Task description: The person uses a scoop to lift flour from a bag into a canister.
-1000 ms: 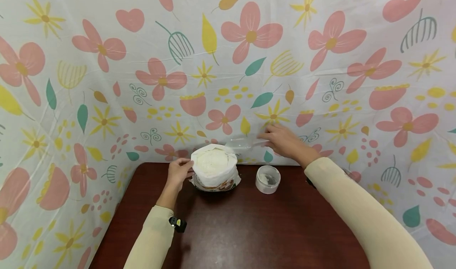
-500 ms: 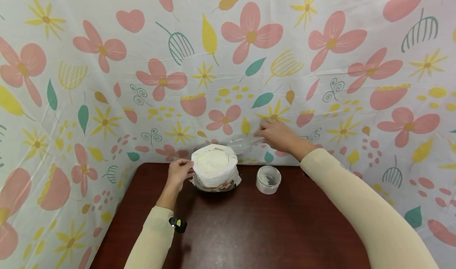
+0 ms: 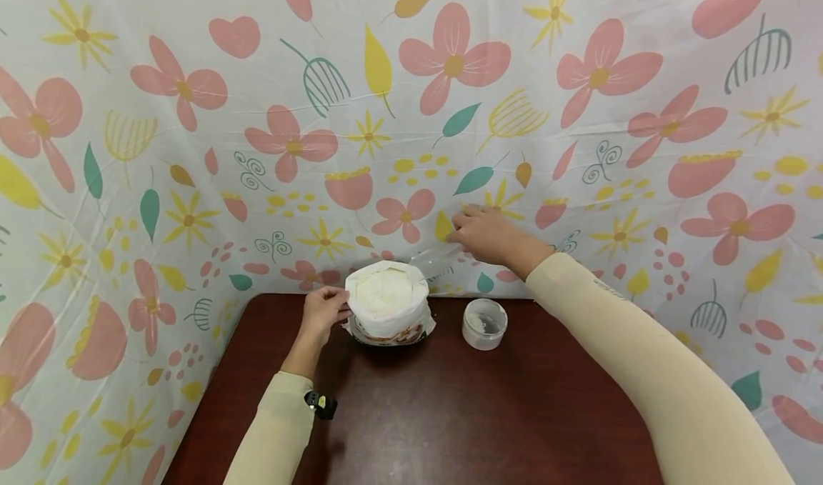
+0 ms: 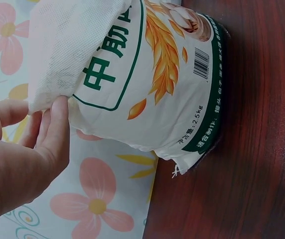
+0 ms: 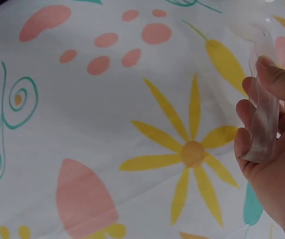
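A white flour bag (image 3: 379, 324) with its rim folded outward stands at the back of the table, and pale flour (image 3: 386, 292) shows inside its mouth. On its left side my left hand (image 3: 320, 310) pinches the folded rim; the left wrist view shows thumb and fingers on the white cuff (image 4: 65, 50). To the right of the bag, my right hand (image 3: 490, 236) is raised and holds a clear plastic scoop (image 5: 264, 122) by its handle. The scoop's bowl (image 3: 432, 262) slants down at the bag's right rim; whether it holds flour I cannot tell.
A round clear tub (image 3: 484, 330) stands on the dark red-brown table (image 3: 437, 413), right of the bag. Directly behind the table's back edge hangs a flower-printed curtain (image 3: 212, 113), close to my right hand. A dark base shows under the bag.
My right hand has moved left and slightly up, tilting the scoop more steeply toward the bag. My left hand, the bag and the tub stay nearly in place.
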### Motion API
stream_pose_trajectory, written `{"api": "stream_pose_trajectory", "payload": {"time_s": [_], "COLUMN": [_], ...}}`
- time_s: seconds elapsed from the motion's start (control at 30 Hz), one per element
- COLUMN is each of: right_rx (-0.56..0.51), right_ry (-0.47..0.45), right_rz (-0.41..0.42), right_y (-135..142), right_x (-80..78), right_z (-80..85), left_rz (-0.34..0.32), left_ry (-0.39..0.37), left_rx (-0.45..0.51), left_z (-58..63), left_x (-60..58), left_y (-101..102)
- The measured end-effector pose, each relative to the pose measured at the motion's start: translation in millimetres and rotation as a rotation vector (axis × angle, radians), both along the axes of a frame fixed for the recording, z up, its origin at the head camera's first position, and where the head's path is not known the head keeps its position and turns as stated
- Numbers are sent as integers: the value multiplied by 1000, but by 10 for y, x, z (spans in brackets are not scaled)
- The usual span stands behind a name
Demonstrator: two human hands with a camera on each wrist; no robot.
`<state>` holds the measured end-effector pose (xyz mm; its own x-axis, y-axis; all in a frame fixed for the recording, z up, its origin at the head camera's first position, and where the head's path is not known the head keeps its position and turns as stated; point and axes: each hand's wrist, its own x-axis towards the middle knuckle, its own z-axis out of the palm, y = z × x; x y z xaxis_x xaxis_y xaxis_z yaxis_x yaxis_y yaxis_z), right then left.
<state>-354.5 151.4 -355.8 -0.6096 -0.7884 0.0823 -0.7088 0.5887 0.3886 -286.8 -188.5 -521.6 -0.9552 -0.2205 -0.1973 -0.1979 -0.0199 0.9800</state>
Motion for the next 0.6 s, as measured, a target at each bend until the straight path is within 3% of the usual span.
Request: {"api": "stream_pose_trajectory", "payload": {"time_s": [0.37, 0.6], "right_rx": [117, 89], "right_ry": [-6, 20], "right_rz": [-21, -12], "right_y": [-112, -136], "right_x": [-3, -8], "right_z": [-29, -122], "left_rz": [-16, -13], "left_ry": [-2, -6], "left_rx": [0, 0], "left_z": [24, 25], "left_x": [15, 3], "left_y": [-6, -2]}}
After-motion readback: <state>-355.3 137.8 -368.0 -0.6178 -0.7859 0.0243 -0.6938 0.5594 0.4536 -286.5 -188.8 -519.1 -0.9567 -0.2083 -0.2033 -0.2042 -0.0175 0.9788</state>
